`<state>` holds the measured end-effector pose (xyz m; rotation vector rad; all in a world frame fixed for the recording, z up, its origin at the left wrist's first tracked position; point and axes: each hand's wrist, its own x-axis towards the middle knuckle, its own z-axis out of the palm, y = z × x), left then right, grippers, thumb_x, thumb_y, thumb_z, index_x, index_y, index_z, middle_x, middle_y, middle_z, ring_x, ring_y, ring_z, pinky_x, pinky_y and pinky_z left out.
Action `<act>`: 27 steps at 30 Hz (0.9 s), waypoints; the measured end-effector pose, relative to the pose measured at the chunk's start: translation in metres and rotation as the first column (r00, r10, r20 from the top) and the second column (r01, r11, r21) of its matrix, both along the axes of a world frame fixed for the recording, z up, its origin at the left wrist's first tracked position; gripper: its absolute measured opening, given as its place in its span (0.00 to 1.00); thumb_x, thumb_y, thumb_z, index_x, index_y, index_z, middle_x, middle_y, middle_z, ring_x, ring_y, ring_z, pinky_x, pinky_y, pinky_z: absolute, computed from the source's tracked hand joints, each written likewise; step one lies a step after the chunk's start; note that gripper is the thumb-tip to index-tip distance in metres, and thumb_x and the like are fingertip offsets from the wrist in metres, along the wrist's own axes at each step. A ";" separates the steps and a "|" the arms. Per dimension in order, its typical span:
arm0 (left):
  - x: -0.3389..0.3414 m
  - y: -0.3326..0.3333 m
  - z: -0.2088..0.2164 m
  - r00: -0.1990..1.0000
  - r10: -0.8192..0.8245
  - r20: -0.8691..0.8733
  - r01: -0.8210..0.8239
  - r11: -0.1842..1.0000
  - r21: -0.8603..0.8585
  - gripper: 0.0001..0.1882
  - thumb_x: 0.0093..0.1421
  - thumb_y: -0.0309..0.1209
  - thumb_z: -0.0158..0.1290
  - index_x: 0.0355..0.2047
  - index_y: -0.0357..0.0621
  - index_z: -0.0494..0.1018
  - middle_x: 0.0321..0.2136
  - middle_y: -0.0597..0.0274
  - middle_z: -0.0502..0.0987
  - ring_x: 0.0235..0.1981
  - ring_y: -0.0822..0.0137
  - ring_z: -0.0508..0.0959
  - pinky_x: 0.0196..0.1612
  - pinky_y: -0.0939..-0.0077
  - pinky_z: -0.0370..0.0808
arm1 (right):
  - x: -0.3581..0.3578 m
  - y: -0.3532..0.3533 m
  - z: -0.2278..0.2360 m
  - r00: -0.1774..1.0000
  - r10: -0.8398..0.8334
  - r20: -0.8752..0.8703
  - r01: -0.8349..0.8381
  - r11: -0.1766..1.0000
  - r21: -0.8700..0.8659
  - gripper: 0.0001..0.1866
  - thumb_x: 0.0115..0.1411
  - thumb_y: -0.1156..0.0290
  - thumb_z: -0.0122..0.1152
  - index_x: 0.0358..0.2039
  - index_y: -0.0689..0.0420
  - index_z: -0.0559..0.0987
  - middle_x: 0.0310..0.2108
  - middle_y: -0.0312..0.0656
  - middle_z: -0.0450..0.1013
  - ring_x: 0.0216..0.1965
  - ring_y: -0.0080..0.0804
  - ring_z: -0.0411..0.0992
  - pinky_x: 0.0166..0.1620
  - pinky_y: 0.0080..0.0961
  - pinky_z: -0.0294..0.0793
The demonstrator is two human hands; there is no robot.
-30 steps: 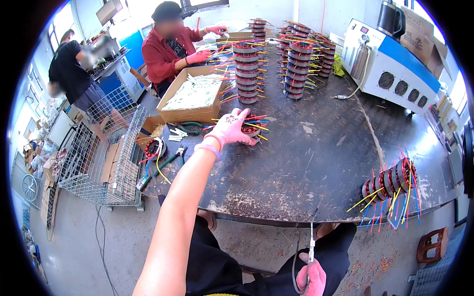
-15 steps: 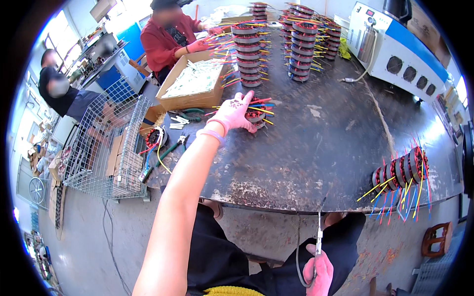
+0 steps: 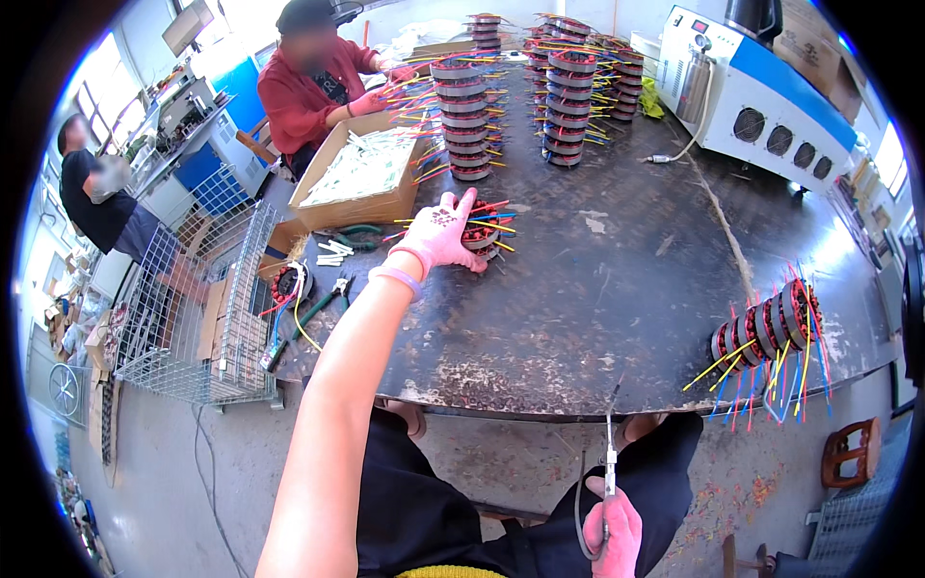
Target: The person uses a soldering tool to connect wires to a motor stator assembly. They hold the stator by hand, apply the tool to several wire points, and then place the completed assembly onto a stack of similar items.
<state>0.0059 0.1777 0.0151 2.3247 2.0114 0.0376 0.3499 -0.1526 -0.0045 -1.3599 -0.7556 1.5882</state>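
Observation:
In a pink glove, my left hand (image 3: 442,235) reaches across the dark table and grips a motor stator (image 3: 481,238) from its left side. Red, blue and yellow wire ends stick out around this ring. Low at the front edge, my gloved right hand (image 3: 617,532) is closed round a slender torch (image 3: 610,460) with a thin bent nozzle pointing up and a grey hose trailing from it. No flame can be made out at its tip. Beyond my left hand stands a tall stack of stators (image 3: 466,120), with more stacks behind it.
A row of stators (image 3: 766,328) lies at the right table edge. At left are a carton of white sleeves (image 3: 361,204), green-handled cutters (image 3: 313,310), another stator (image 3: 287,284) and a wire cage (image 3: 198,318). A blue-white machine (image 3: 771,106) stands far right. Across the table sits a co-worker (image 3: 294,101).
The whole view has shifted slightly, moving table objects leftward in the picture. My left hand stays on the stator, which seems turned a little; my right hand still holds the torch.

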 end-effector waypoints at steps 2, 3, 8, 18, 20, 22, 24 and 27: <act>0.002 0.000 0.001 1.000 -0.001 -0.026 0.001 1.000 -0.014 0.71 0.35 0.56 0.72 0.72 0.42 0.44 0.58 0.38 0.64 0.53 0.41 0.74 0.56 0.59 0.72 | 0.000 -0.001 -0.002 1.000 -0.009 -0.019 0.009 1.000 0.006 0.22 0.73 0.53 0.47 0.22 0.49 0.65 0.13 0.27 0.56 0.11 0.15 0.51 0.15 0.16 0.45; 0.002 0.001 0.001 0.999 0.008 -0.038 -0.009 1.000 -0.019 0.71 0.36 0.56 0.72 0.72 0.41 0.44 0.58 0.38 0.64 0.53 0.41 0.74 0.56 0.59 0.72 | 0.000 -0.001 0.000 1.000 -0.005 -0.022 0.005 1.000 0.008 0.22 0.73 0.53 0.47 0.22 0.49 0.65 0.13 0.27 0.56 0.11 0.15 0.51 0.15 0.16 0.45; 0.005 -0.002 0.003 0.997 0.042 -0.072 -0.045 0.998 -0.048 0.70 0.38 0.55 0.72 0.72 0.42 0.43 0.58 0.38 0.64 0.53 0.41 0.74 0.55 0.58 0.73 | -0.003 -0.003 0.002 1.000 0.014 -0.026 -0.013 0.999 0.034 0.21 0.72 0.53 0.48 0.24 0.51 0.67 0.14 0.27 0.56 0.13 0.15 0.51 0.16 0.16 0.45; 0.012 0.000 0.005 0.998 0.015 -0.064 -0.017 0.999 -0.028 0.69 0.37 0.52 0.72 0.71 0.37 0.44 0.58 0.37 0.65 0.53 0.41 0.74 0.57 0.59 0.71 | 0.006 -0.014 0.015 0.996 0.070 -0.060 -0.071 0.997 -0.025 0.27 0.72 0.54 0.48 0.58 0.67 0.70 0.18 0.26 0.64 0.16 0.10 0.53 0.19 0.12 0.48; 0.006 -0.004 0.004 0.996 -0.076 -0.050 0.082 0.988 0.132 0.69 0.31 0.53 0.72 0.69 0.33 0.51 0.58 0.38 0.68 0.54 0.40 0.73 0.60 0.56 0.69 | 0.012 -0.020 0.019 0.991 0.037 -0.126 -0.035 0.999 0.014 0.25 0.72 0.56 0.47 0.58 0.65 0.71 0.18 0.26 0.63 0.17 0.11 0.54 0.20 0.13 0.49; 0.006 -0.016 0.015 0.984 -0.173 -0.041 0.177 0.959 0.222 0.67 0.32 0.54 0.71 0.67 0.32 0.54 0.60 0.37 0.65 0.61 0.42 0.67 0.65 0.53 0.62 | 0.011 -0.020 0.036 0.990 0.008 -0.138 -0.004 0.999 0.033 0.22 0.73 0.61 0.45 0.59 0.64 0.70 0.19 0.26 0.63 0.18 0.11 0.54 0.21 0.13 0.49; 0.017 -0.033 0.031 0.971 -0.213 -0.108 0.236 0.928 0.290 0.59 0.43 0.57 0.67 0.68 0.36 0.56 0.64 0.37 0.62 0.66 0.42 0.62 0.68 0.52 0.56 | 0.022 -0.027 0.046 0.983 -0.008 -0.182 0.016 0.999 0.045 0.21 0.74 0.63 0.45 0.60 0.64 0.69 0.20 0.27 0.63 0.19 0.12 0.54 0.22 0.13 0.50; 0.097 -0.050 0.066 0.913 -0.406 -0.037 0.383 0.822 0.422 0.41 0.50 0.49 0.66 0.60 0.40 0.68 0.58 0.47 0.70 0.61 0.45 0.68 0.65 0.58 0.63 | 0.046 -0.046 0.051 0.977 -0.112 -0.182 0.133 0.985 0.110 0.22 0.74 0.63 0.45 0.60 0.64 0.69 0.20 0.27 0.63 0.18 0.12 0.54 0.21 0.14 0.50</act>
